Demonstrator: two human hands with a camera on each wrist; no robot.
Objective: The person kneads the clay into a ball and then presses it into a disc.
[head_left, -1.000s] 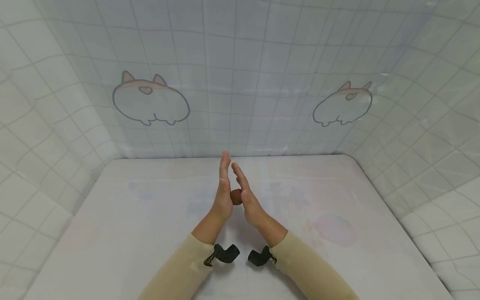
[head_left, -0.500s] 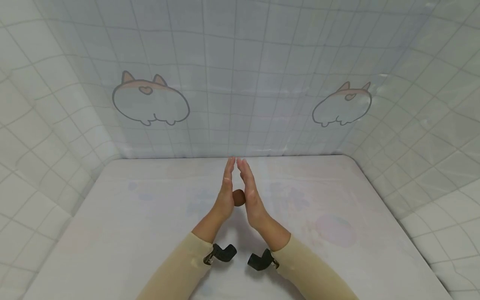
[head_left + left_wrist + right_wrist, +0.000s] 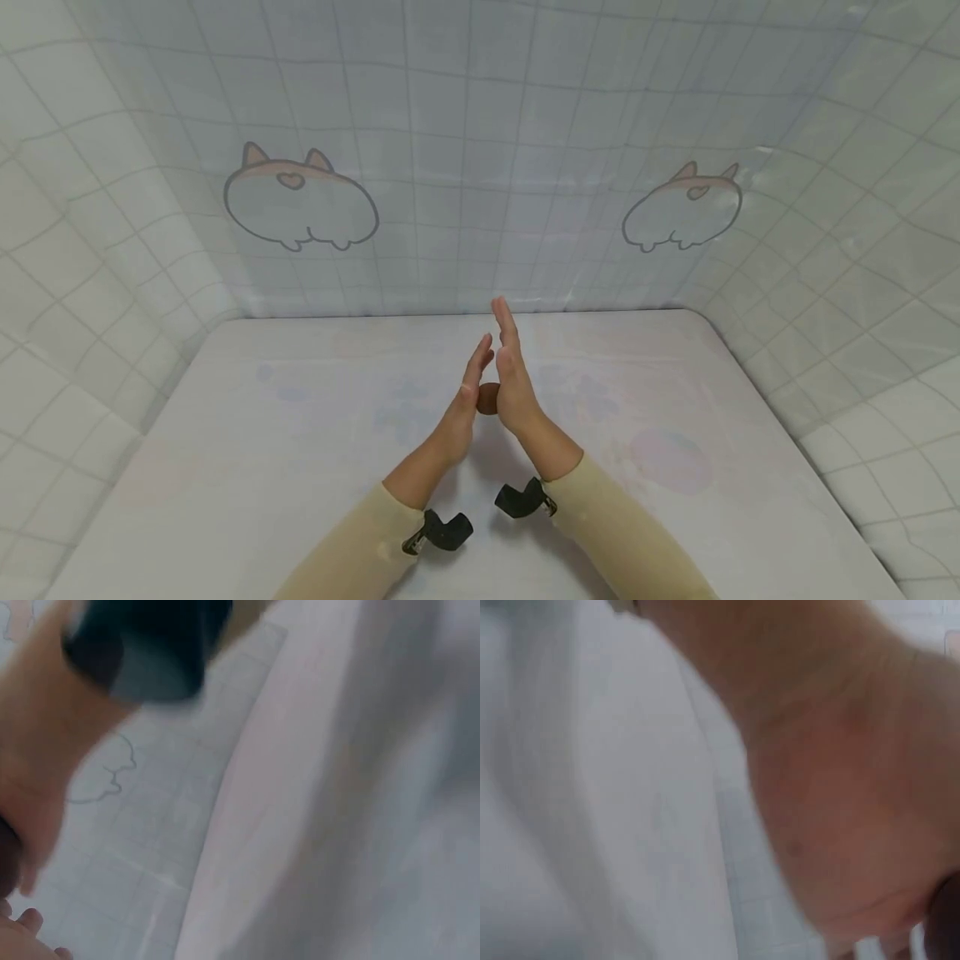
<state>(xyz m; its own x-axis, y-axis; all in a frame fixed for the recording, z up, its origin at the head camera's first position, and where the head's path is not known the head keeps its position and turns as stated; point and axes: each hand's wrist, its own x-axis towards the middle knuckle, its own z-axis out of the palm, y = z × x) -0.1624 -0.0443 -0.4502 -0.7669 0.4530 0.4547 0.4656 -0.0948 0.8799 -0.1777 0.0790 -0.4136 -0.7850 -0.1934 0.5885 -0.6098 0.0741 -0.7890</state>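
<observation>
Nearest the head camera, I log two cream sleeves, each with a black wrist piece. Past them, over the pale table, left hand and right hand press a brown ball between both palms; grip flat, fingers straight. Beyond the far edge I note a gridded backdrop printed with two cartoon animals.

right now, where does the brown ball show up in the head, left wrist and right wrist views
Head: the ball is just below the middle, between the left hand and right hand.
Left wrist: the ball is at the left edge, low down, dark and partly cut off.
Right wrist: the ball is in the bottom right corner, also cut off.
Shared landmark: the table edge against the gridded wall.
</observation>
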